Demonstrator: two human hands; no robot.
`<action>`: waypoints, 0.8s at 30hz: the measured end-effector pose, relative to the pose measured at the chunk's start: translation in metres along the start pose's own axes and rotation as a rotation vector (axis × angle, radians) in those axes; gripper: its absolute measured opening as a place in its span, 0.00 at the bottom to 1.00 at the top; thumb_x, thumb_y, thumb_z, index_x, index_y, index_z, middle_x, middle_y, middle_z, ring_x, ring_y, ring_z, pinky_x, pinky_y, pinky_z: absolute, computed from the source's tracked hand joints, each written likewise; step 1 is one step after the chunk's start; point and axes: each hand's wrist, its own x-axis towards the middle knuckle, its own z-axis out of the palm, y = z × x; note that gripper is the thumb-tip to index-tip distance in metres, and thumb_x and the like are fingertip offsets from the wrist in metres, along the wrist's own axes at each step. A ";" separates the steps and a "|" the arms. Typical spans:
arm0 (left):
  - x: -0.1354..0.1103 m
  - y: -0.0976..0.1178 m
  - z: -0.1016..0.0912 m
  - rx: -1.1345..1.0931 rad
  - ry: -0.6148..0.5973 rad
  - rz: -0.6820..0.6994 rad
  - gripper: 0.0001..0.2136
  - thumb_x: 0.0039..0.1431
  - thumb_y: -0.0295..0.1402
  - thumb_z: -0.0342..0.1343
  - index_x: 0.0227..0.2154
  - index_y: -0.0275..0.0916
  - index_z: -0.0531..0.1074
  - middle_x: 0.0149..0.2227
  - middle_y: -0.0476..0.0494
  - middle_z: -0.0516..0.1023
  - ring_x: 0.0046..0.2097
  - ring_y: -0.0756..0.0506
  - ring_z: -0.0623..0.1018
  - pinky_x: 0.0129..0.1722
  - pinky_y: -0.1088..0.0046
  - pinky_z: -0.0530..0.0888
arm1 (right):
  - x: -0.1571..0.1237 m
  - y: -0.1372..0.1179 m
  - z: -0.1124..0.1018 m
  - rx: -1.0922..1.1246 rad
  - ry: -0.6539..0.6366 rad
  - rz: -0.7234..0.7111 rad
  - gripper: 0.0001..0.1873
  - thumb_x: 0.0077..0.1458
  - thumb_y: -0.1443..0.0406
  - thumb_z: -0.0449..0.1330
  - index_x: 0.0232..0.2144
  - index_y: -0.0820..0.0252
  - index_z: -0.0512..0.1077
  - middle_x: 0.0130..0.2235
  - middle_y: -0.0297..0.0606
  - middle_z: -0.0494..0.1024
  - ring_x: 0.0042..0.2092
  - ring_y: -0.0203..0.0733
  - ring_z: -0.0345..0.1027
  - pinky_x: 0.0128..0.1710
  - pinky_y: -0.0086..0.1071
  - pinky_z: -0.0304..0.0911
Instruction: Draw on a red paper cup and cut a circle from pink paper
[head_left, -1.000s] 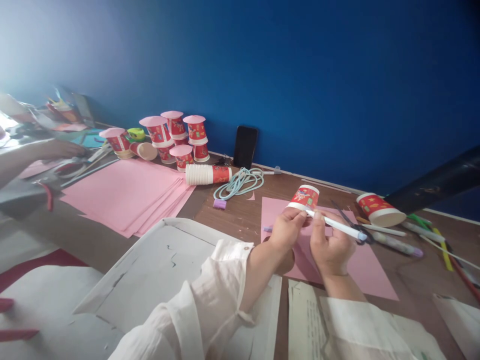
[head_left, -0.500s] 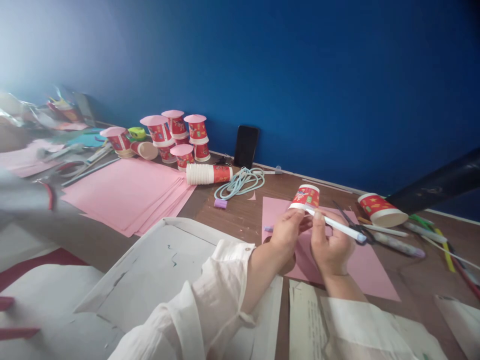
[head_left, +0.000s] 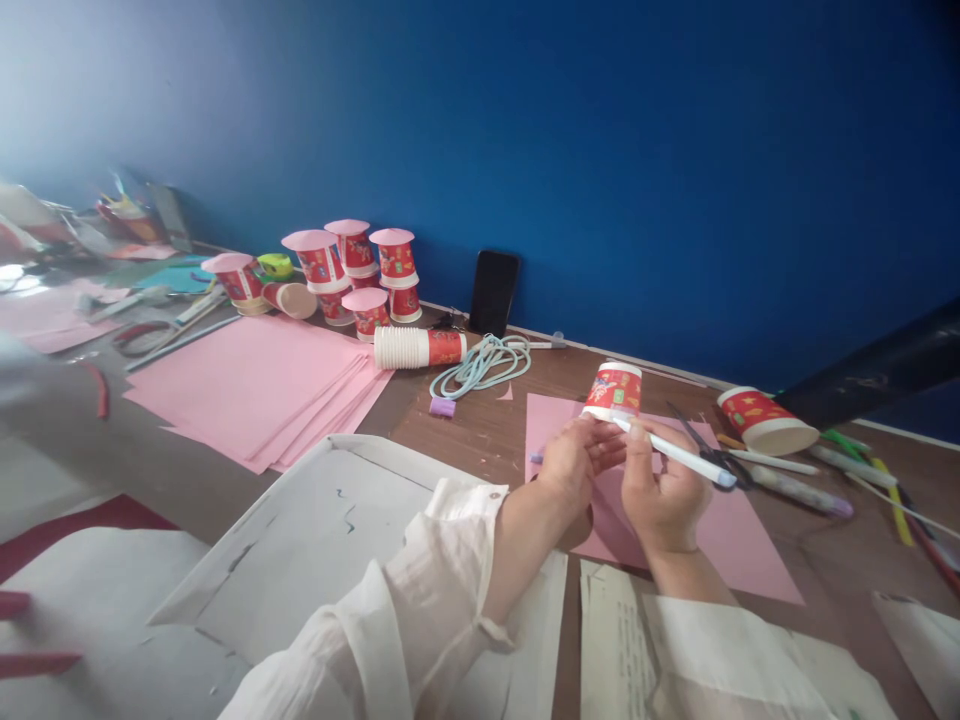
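Note:
A red patterned paper cup (head_left: 616, 387), its white rim turned toward me, is in my left hand (head_left: 571, 462), whose fingers close around its lower side. My right hand (head_left: 669, 500) grips a slim white pen (head_left: 686, 456) with a pale purple end. The pen's tip lies at the cup's rim; I cannot tell whether it touches. Under both hands is a pink paper sheet (head_left: 720, 545). Black-handled scissors (head_left: 724, 460) lie partly behind the pen and right hand.
Several red cups with pink paper discs (head_left: 349, 265) stand back left, near a stack of nested cups (head_left: 420, 348). A pale blue cord (head_left: 487, 370), phone (head_left: 493, 292) and pink paper pile (head_left: 259, 390) lie around. Another cup (head_left: 765, 422) lies tipped at right.
The cup has turned slightly in my left hand, and its print shows differently. My left fingers have shifted a little; the pen stays at the rim.

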 end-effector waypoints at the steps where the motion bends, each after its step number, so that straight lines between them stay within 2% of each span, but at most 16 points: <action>1: 0.001 0.000 0.000 0.000 0.014 -0.002 0.09 0.56 0.35 0.55 0.28 0.34 0.73 0.28 0.42 0.76 0.29 0.47 0.75 0.42 0.64 0.72 | 0.000 0.000 0.000 -0.001 0.003 -0.010 0.09 0.59 0.64 0.57 0.36 0.63 0.75 0.36 0.45 0.80 0.39 0.45 0.75 0.41 0.38 0.69; 7: 0.001 0.001 0.001 -0.029 0.016 0.004 0.10 0.54 0.36 0.58 0.26 0.33 0.73 0.26 0.43 0.75 0.27 0.49 0.74 0.38 0.68 0.71 | -0.003 0.001 0.000 -0.015 -0.001 -0.021 0.09 0.58 0.64 0.57 0.38 0.61 0.74 0.37 0.44 0.80 0.40 0.46 0.75 0.42 0.39 0.69; 14: 0.006 -0.002 -0.003 -0.058 0.005 0.057 0.07 0.52 0.33 0.61 0.28 0.33 0.74 0.28 0.42 0.76 0.31 0.47 0.76 0.45 0.66 0.71 | -0.003 0.003 0.000 -0.037 -0.018 -0.004 0.09 0.59 0.63 0.57 0.37 0.61 0.75 0.37 0.44 0.80 0.39 0.45 0.74 0.41 0.38 0.68; 18: 0.006 -0.002 -0.003 -0.034 -0.031 0.103 0.09 0.52 0.34 0.60 0.32 0.32 0.75 0.31 0.40 0.78 0.36 0.46 0.78 0.48 0.65 0.70 | -0.001 0.004 -0.002 -0.035 0.028 -0.051 0.09 0.59 0.65 0.57 0.39 0.61 0.75 0.38 0.44 0.80 0.40 0.46 0.74 0.43 0.39 0.68; 24: 0.001 0.001 0.003 0.086 0.020 0.102 0.10 0.49 0.35 0.61 0.31 0.32 0.75 0.31 0.39 0.78 0.37 0.45 0.78 0.46 0.66 0.70 | 0.004 0.007 -0.002 -0.056 0.047 -0.067 0.09 0.59 0.65 0.56 0.39 0.61 0.74 0.38 0.44 0.80 0.41 0.46 0.74 0.44 0.41 0.68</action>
